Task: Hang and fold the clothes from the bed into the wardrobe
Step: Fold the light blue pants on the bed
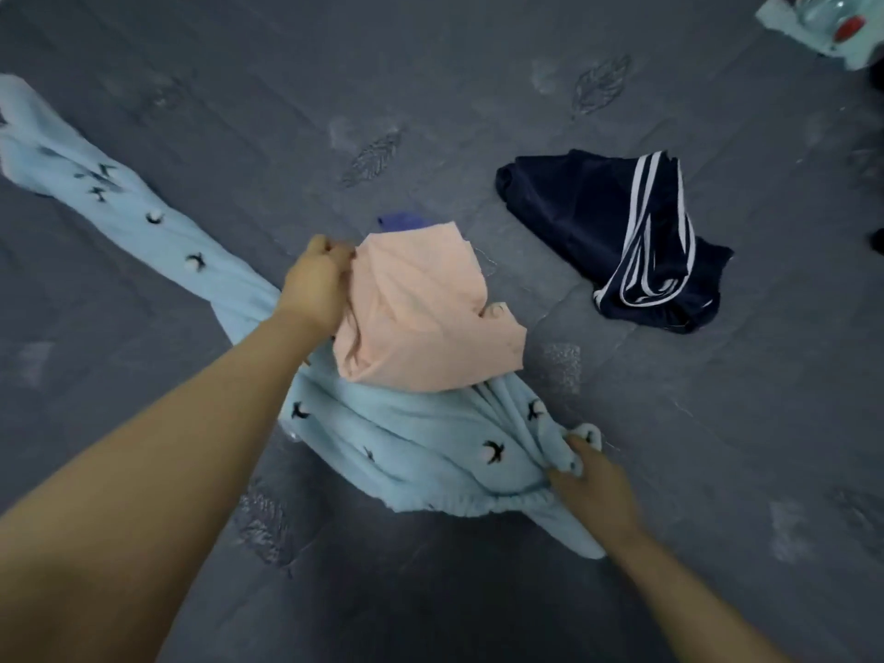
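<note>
A light blue fleece garment (411, 452) with small dark bird marks stretches across the grey bed cover (239, 88) from the far left to the near middle. On top of it lies a peach garment (421, 323). My left hand (315, 284) pinches the peach garment's left edge. My right hand (591, 480) grips the blue garment at its elastic waistband. A bit of purple cloth (402, 221) peeks out behind the peach garment.
Crumpled navy shorts (617, 241) with white stripes lie to the right on the bed. A pale packet with a clear bottle (827, 26) sits at the top right corner. A dark object (878, 241) shows at the right edge.
</note>
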Demonstrator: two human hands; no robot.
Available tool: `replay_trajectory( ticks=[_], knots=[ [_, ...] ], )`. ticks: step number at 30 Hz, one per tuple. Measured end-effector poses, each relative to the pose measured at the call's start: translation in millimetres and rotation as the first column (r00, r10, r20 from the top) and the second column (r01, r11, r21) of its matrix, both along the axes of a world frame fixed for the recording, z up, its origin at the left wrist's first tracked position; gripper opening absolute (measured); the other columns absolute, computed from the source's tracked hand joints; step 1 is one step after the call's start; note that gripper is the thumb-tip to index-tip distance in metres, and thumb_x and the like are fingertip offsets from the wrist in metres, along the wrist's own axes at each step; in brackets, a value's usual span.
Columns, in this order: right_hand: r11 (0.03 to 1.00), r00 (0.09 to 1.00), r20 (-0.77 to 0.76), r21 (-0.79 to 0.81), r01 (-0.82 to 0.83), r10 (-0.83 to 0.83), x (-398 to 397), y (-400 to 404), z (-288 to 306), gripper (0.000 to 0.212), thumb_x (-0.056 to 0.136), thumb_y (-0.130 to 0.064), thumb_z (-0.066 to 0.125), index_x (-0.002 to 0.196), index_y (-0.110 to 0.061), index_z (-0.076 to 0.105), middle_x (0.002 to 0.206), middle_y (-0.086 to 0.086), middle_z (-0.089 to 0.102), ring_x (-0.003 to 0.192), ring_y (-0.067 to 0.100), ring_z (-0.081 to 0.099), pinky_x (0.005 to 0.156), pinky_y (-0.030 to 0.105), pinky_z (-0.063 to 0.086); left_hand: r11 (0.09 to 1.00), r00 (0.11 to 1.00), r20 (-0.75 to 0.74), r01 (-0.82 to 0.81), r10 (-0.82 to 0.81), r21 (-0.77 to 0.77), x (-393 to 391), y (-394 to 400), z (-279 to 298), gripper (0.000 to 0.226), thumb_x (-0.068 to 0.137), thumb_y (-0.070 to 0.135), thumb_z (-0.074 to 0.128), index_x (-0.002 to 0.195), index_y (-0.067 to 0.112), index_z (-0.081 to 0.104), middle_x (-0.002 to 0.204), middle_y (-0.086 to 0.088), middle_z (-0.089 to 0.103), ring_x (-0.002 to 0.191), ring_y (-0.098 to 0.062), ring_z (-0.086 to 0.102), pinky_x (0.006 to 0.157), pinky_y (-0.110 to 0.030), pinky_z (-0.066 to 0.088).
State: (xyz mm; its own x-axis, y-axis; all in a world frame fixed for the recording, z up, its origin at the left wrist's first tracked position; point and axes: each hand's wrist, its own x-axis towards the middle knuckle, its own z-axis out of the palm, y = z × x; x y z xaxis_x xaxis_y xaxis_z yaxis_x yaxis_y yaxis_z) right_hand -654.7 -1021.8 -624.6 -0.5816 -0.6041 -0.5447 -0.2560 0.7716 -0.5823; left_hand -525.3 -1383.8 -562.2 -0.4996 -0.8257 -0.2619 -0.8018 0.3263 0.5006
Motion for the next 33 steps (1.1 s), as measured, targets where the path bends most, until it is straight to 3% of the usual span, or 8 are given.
replay_trajectory(
  ticks=[4,10,14,20,22,25,30,33],
  knots=[
    [0.987,0.999,0.044,0.157,0.02,-0.027,-1.3,21.4,14.2,0.015,0.091,-0.025,0.062,0.098,-0.034,0.052,0.083,-0.01,0.058,0.081,0.017,0.058,0.066,0.019,0.042,0.981,0.979,-0.109,0.18,-0.172,0.077,-5.6,75.9,0.7,0.062,0.093,0.04,0.057,0.149,0.021,0.037,0.15,-0.017,0.03,0.139,-0.035,0.032,0.114,-0.045,0.023],
    [0.92,0.886,0.313,-0.083,0.384,-0.342,30.3,21.4,30.4,0.028,0.091,0.007,0.055,0.072,-0.012,0.049,0.069,0.001,0.052,0.068,0.016,0.05,0.067,0.03,0.043,0.791,0.751,0.303,0.612,-0.586,0.012,9.0,185.5,-25.6,0.117,0.057,0.089,0.051,0.136,0.059,-0.03,0.146,0.007,-0.049,0.131,-0.033,-0.049,0.097,-0.082,0.002],
    [0.816,0.719,0.528,-0.079,0.572,-0.453,41.9,30.8,29.5,0.006,0.094,0.002,0.054,0.094,0.002,0.059,0.083,0.016,0.065,0.078,0.024,0.063,0.076,0.04,0.053,0.899,0.826,0.386,0.438,-0.411,0.021,-5.3,170.5,-46.4,0.084,0.089,0.041,0.061,0.15,0.052,0.004,0.16,-0.002,-0.025,0.142,-0.044,0.007,0.103,-0.053,0.038],
    [0.812,0.704,0.563,-0.096,0.575,-0.432,36.7,42.5,21.6,0.013,0.093,0.0,0.055,0.096,-0.01,0.064,0.079,0.004,0.069,0.071,0.013,0.064,0.063,0.024,0.055,0.994,0.98,-0.197,-0.019,0.041,0.11,-63.3,122.0,-20.8,0.045,0.079,0.028,0.068,0.123,0.016,0.064,0.125,-0.014,0.061,0.114,-0.033,0.057,0.095,-0.038,0.045],
    [0.83,0.711,0.563,-0.075,0.552,-0.422,36.7,52.2,21.3,0.016,0.093,0.001,0.055,0.095,-0.011,0.065,0.075,0.001,0.07,0.067,0.008,0.064,0.059,0.02,0.053,0.929,0.874,-0.376,-0.191,0.308,0.316,-100.6,104.8,0.4,0.051,0.077,0.031,0.072,0.123,0.011,0.061,0.12,-0.011,0.067,0.113,-0.029,0.061,0.097,-0.04,0.048],
    [0.843,0.711,0.564,-0.048,0.536,-0.42,38.6,66.3,22.9,0.022,0.09,0.003,0.057,0.097,-0.017,0.065,0.073,-0.007,0.072,0.064,0.001,0.064,0.056,0.017,0.052,0.69,0.727,-0.507,0.062,0.464,0.721,-142.6,91.7,22.1,0.072,0.087,0.019,0.073,0.148,0.013,0.035,0.144,-0.007,0.051,0.127,-0.023,0.054,0.103,-0.038,0.047],
    [0.805,0.69,0.57,-0.081,0.587,-0.446,36.6,82.7,27.8,0.023,0.091,-0.004,0.063,0.109,-0.018,0.066,0.085,-0.008,0.074,0.073,0.004,0.068,0.062,0.02,0.055,0.793,0.951,-0.307,0.212,-0.033,0.571,-114.3,152.7,17.0,0.064,0.089,0.024,0.071,0.145,0.019,0.04,0.141,0.001,0.044,0.136,-0.016,0.041,0.091,-0.008,0.037],
    [0.698,0.626,0.575,-0.128,0.704,-0.527,21.8,82.6,33.1,0.021,0.09,-0.017,0.068,0.11,-0.019,0.064,0.093,-0.005,0.074,0.083,0.009,0.071,0.065,0.023,0.056,0.84,0.955,-0.126,0.295,-0.268,0.455,-43.1,211.4,-2.2,0.062,0.078,0.042,0.079,0.131,0.027,0.053,0.132,0.004,0.045,0.128,-0.016,0.041,0.102,-0.02,0.033]
  ],
)
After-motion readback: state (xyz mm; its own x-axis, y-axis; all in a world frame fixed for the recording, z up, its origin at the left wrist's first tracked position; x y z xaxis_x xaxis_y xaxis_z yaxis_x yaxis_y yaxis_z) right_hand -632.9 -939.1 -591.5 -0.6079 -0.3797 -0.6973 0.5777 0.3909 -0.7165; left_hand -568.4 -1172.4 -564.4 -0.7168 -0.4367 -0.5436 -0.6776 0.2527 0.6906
